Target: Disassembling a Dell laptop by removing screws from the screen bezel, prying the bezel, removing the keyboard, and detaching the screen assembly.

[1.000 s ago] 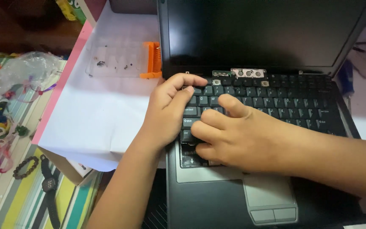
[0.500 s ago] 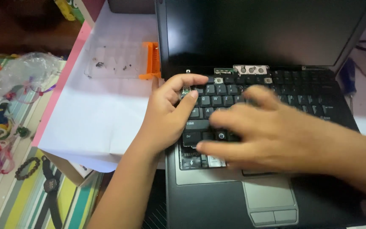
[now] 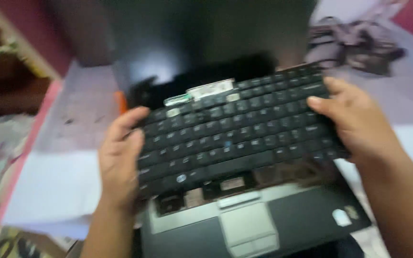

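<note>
We had lifted the black keyboard (image 3: 237,131) off the laptop base (image 3: 283,224), which it sat in a moment earlier. Our left hand (image 3: 120,160) and right hand (image 3: 357,124) clasped its ends, leaving the bay beneath open.

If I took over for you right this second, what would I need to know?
Left hand: grips the left end of the black laptop keyboard.
Right hand: grips the keyboard's right end.
Keyboard: lifted off the laptop base and tilted, right end higher; the picture is blurred.
Done: the keyboard is out of its bay, with the open bay showing just above the touchpad.
Left: I cannot tell whether a cable still joins it to the base, so do not pull. White paper lies to the left.
</note>
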